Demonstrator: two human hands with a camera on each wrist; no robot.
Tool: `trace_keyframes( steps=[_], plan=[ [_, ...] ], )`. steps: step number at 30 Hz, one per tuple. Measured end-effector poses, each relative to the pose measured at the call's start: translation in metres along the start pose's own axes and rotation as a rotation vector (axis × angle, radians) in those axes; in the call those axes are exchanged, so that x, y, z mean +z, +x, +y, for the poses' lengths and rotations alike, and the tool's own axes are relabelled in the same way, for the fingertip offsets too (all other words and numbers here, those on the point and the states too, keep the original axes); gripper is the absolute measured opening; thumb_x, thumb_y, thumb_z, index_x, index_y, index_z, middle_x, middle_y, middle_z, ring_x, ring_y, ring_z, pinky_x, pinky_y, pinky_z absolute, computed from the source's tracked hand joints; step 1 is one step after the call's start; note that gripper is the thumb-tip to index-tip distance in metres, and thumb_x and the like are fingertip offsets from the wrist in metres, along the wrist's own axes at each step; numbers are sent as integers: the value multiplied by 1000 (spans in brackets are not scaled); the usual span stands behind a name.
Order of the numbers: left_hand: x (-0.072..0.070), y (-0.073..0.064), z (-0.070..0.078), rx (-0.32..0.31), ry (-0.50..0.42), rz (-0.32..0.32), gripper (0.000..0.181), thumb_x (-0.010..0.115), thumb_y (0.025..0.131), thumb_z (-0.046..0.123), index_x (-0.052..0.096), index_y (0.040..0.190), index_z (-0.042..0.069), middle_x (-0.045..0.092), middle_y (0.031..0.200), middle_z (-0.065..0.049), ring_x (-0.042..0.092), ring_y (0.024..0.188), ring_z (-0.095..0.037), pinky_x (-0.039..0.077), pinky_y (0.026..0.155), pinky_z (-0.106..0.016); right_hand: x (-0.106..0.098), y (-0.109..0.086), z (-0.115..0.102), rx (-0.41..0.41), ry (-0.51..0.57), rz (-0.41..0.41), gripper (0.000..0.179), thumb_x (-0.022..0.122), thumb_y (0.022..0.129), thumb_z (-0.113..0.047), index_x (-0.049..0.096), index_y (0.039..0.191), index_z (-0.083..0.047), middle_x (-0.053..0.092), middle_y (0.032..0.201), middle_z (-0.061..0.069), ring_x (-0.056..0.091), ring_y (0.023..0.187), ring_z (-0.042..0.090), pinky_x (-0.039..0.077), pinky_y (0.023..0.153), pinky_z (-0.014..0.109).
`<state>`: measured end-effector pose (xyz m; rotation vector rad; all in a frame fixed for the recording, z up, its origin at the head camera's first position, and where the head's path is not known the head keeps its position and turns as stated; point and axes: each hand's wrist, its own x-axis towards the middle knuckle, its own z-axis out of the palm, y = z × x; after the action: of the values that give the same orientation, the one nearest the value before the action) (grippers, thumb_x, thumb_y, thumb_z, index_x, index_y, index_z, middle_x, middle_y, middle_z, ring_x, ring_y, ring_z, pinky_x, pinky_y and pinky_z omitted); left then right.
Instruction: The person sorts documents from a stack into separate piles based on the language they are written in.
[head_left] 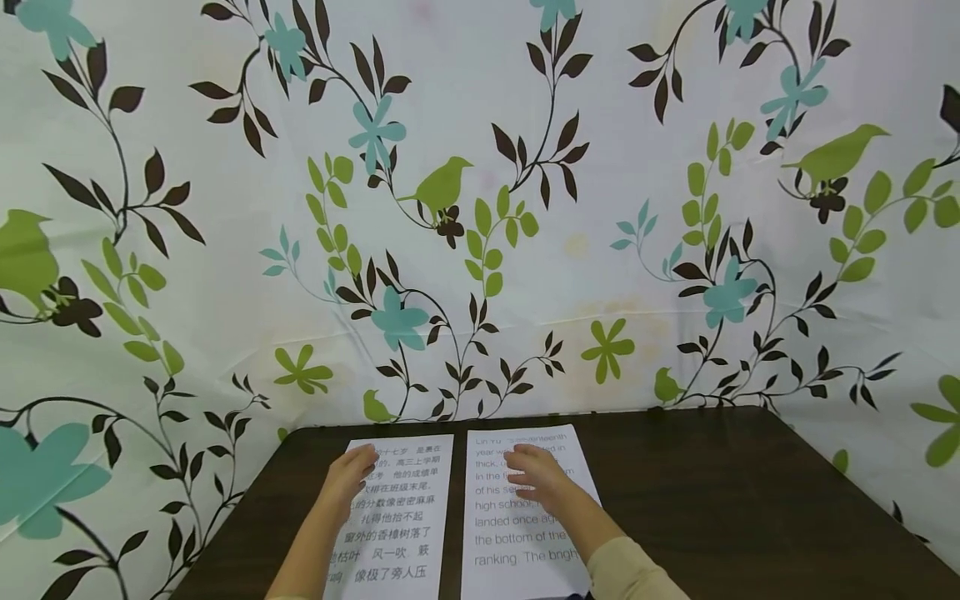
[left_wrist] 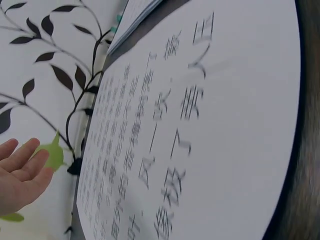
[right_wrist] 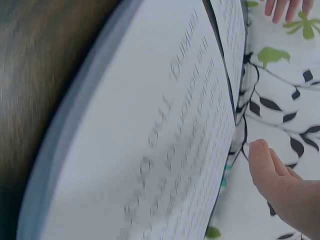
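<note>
Two printed white sheets lie side by side on a dark wooden table. The left sheet (head_left: 405,533) carries Chinese characters, the right sheet (head_left: 517,542) large English text. My left hand (head_left: 351,473) hovers over the left edge of the Chinese sheet, fingers loosely extended and pointing inward, holding nothing. Over the English sheet my right hand (head_left: 542,478) is raised in the same way, its fingers spread a little and nothing in them. In the right wrist view the right sheet (right_wrist: 100,165) appears as a stack with some thickness.
The dark table (head_left: 697,508) extends to the right of the sheets and ends at the back against a hanging cloth (head_left: 480,350) printed with leaves, birds and flowers. A narrow strip of table shows between the two sheets.
</note>
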<state>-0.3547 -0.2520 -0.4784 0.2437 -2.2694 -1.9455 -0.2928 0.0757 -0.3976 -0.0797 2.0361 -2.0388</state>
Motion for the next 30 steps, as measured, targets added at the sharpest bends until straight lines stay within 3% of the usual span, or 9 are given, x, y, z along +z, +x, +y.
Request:
trace_keyframes(
  steps=[6, 13, 17, 23, 30],
  plan=[
    [25, -2, 5, 23, -14, -50, 68, 51, 80, 48, 36, 127, 1, 43, 122, -19, 36, 114, -37, 25, 92, -50, -22, 0, -5, -10, -21, 55, 72, 57, 81, -33, 24, 129, 8, 37, 122, 29, 41, 107, 42, 37, 83, 49],
    [54, -53, 63, 78, -10, -150, 63, 48, 85, 38, 33, 126, -7, 43, 121, -24, 40, 110, -38, 29, 90, -51, -48, -3, -9, -29, -59, 118, 72, 58, 80, -34, 25, 129, 8, 39, 121, 29, 43, 104, 41, 38, 82, 49],
    [66, -66, 82, 69, -61, -174, 56, 47, 87, 30, 34, 124, -10, 42, 120, -28, 40, 109, -40, 30, 90, -49, -63, -5, -10, -34, -80, 162, 70, 58, 81, -33, 26, 128, 7, 40, 120, 29, 44, 104, 41, 38, 82, 49],
    [80, -71, 89, 49, -87, -224, 53, 45, 89, 26, 32, 125, -11, 41, 120, -29, 41, 108, -40, 30, 90, -49, -82, -7, -8, -49, -83, 199, 64, 54, 84, -29, 26, 128, 8, 39, 120, 30, 42, 105, 42, 37, 84, 50],
    [96, -72, 89, 26, -65, -225, 56, 48, 86, 29, 34, 125, -9, 44, 118, -27, 44, 106, -39, 34, 87, -48, -98, -10, -4, -59, -82, 212, 65, 54, 84, -28, 24, 129, 8, 38, 121, 31, 40, 108, 42, 34, 86, 51]
  ],
)
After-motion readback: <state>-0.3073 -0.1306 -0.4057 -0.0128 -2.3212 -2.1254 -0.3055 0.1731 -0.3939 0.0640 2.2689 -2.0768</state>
